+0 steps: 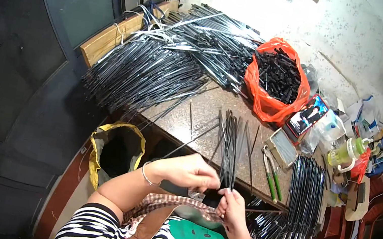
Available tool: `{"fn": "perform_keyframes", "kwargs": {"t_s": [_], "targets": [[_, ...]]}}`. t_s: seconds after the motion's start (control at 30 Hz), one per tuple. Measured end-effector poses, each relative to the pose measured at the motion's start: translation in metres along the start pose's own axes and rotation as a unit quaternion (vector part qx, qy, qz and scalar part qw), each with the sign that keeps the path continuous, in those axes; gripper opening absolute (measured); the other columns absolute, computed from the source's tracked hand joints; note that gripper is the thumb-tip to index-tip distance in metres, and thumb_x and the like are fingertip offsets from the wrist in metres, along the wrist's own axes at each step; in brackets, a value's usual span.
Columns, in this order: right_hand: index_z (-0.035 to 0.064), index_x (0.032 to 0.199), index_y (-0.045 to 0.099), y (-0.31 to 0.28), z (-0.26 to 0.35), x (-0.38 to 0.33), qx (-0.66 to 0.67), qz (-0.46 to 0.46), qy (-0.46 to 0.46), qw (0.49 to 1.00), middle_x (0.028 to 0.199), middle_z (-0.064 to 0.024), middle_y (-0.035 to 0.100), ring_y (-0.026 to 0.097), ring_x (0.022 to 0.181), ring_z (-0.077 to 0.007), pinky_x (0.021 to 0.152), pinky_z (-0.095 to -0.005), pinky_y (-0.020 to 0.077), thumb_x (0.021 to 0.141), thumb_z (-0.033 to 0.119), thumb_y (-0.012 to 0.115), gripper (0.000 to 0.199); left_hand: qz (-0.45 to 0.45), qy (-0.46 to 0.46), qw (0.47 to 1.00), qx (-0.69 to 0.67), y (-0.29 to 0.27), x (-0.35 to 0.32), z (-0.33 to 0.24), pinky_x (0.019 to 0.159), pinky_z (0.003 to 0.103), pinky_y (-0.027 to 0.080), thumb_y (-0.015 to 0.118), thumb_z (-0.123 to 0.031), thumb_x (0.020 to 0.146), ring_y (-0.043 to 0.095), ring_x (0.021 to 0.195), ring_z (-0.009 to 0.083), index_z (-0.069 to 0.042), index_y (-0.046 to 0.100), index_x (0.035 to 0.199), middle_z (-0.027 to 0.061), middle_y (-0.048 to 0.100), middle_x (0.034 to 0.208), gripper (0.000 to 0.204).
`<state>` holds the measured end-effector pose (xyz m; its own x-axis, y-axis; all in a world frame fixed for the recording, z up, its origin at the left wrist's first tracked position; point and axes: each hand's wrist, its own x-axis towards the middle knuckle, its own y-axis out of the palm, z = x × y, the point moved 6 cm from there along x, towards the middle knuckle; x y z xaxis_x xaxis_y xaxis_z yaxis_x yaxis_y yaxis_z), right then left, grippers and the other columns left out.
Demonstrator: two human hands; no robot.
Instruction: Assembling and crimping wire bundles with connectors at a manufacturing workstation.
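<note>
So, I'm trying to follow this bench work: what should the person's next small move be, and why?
Probably bring the left hand in to steady the near ends of the loose dark rods. The right hand has its fingertips together at those ends, and the left is close beside it; whether either grips a small piece is unclear.
</note>
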<state>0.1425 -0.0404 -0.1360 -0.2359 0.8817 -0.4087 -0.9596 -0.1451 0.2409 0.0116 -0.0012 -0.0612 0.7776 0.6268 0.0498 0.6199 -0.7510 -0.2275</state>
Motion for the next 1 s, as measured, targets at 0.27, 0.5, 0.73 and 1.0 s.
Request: {"fn": "perform_keyframes", "kwargs": {"t_s": [0.27,0.5,0.73,1.0], "targets": [[-0.0003,0.076,0.043,0.03,0.031,-0.044,-0.022,0.069,-0.166,0.984,0.046,0.0001,0.038,0.033,0.039,-0.006,0.037,-0.0175,0.0277,0.082,0.019,0.034,0.022,-0.181,-0.079,0.977,-0.08,-0.034,0.03,-0.009,0.047,0.017,0.039,0.042,-0.024,0.079,0.047,0.05,0.0062,-0.001,0.052,0.076,0.0037,0.052,0.06,0.026],[-0.0013,0.076,0.043,0.029,0.009,-0.029,-0.156,0.093,-0.089,0.979,0.058,-0.0048,0.049,0.048,0.051,-0.0087,0.045,-0.0211,0.0377,0.08,0.012,0.037,0.015,-0.227,0.111,0.835,-0.489,-0.057,0.064,-0.049,0.064,0.029,0.046,0.046,-0.011,0.076,0.054,0.072,0.0179,0.002,0.046,0.093,0.0117,0.053,0.084,0.022],[0.0016,0.078,0.046,-0.022,0.026,-0.025,-0.446,-0.134,-0.253,0.848,0.055,-0.0129,0.049,0.05,0.051,-0.0267,0.048,-0.0323,0.0396,0.077,0.013,0.037,0.015,-0.345,0.204,0.819,-0.41,-0.108,0.053,-0.07,0.068,0.029,0.044,0.045,-0.006,0.075,0.052,0.077,0.0205,0.003,0.049,0.088,0.0125,0.053,0.085,0.017],[0.0002,0.073,0.047,-0.071,-0.007,-0.021,-0.434,-0.134,-0.179,0.873,0.045,-0.0084,0.043,0.044,0.039,-0.0162,0.04,-0.0257,0.0345,0.078,0.011,0.036,0.017,-0.423,0.259,0.817,-0.295,-0.158,0.037,-0.078,0.036,0.017,0.024,0.041,-0.013,0.078,0.03,0.041,0.0046,0.003,0.045,0.092,-0.0021,0.037,0.053,0.021]]}}
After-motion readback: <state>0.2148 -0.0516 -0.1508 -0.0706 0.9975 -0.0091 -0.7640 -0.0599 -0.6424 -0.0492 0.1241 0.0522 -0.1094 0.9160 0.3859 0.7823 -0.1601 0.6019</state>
